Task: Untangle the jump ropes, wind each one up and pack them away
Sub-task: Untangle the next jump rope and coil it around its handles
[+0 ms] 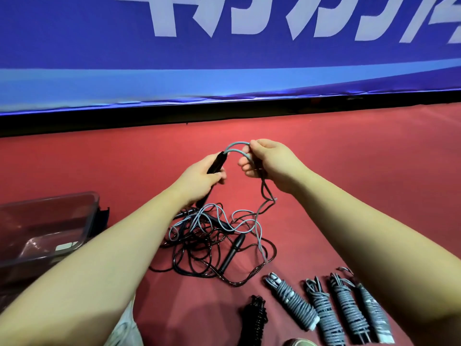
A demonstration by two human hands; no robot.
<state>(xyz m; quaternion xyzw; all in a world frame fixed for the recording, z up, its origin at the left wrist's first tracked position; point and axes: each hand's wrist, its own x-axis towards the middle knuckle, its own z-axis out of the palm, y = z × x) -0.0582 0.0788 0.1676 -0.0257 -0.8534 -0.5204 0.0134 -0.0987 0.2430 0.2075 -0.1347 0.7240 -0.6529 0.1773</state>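
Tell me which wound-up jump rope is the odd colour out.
The black bundle, leftmost in the row nearest the camera. The grey bundles to its right are all wrapped in grey cord; it alone is black.

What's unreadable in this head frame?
Head view only.
Tangled pile: strands overlap; rope count unclear.
Clear bin: cut by the left edge, left forearm covers part; contents unclear.
Black handle: left hand wraps it; one handle or two, unclear.
Wound grey bundles: right forearm partly hides the far-right one; bottom edge cuts their ends.
Banner lettering: cut by the top edge.
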